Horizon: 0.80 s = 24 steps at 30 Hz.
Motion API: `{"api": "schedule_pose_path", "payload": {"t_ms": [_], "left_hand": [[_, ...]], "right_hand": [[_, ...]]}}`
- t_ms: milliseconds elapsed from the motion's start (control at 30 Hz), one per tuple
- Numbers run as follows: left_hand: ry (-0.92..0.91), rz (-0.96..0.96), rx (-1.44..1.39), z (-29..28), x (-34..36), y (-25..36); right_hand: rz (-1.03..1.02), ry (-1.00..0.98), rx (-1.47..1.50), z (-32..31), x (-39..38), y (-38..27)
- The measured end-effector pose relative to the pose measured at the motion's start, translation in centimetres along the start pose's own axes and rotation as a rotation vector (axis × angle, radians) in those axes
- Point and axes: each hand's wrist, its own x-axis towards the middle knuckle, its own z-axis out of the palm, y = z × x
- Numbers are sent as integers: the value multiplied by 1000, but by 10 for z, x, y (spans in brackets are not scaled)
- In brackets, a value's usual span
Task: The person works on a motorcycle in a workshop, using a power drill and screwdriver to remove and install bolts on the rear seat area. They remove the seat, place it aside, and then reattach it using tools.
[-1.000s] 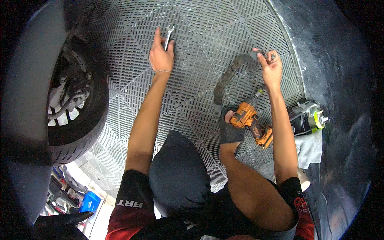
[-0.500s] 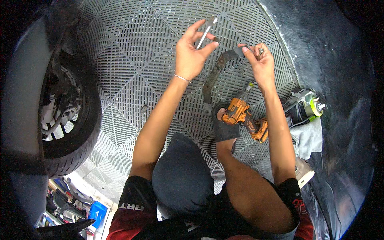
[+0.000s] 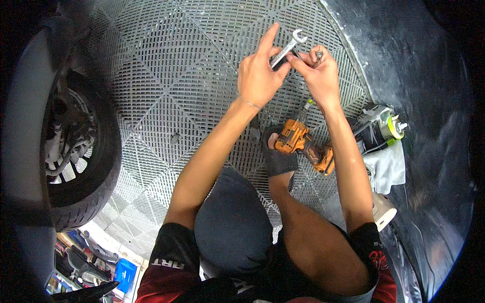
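Note:
My left hand (image 3: 257,78) holds a silver open-ended wrench (image 3: 286,51), its index finger stretched upward and the jaw end pointing up and right. Close beside it, my right hand (image 3: 323,76) grips a dark, dirty metal strip (image 3: 255,125), now mostly hidden behind my left hand and arm, with a small metal fastener (image 3: 319,56) at the fingers. An orange-and-black cordless drill (image 3: 294,135) lies below my right hand, beside my sandalled foot (image 3: 278,159).
A car tyre (image 3: 83,202) stands at left, exposed brake parts inside. Grey grid tiles (image 3: 166,86) form the floor. A dark curved panel (image 3: 419,101) runs along the right, near a lime-rimmed tool (image 3: 391,126), grey cloth (image 3: 384,166) and beige roll (image 3: 384,212). A blue container (image 3: 124,275) sits lower left.
My left hand has moved right with the wrench, in two steps, to beside my right hand. My right hand has shifted slightly left and up, carrying the dark strip.

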Motion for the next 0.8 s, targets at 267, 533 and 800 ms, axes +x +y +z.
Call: {"api": "schedule_pose_path", "payload": {"t_ms": [267, 533, 800], "left_hand": [[75, 46, 15, 1, -29, 8], [-406, -206, 118, 8, -142, 3], [-769, -588, 210, 48, -100, 5]], "right_hand": [[-8, 83, -391, -22, 4, 16], [188, 95, -376, -79, 14, 32], [236, 352, -126, -140, 37, 20]]}}
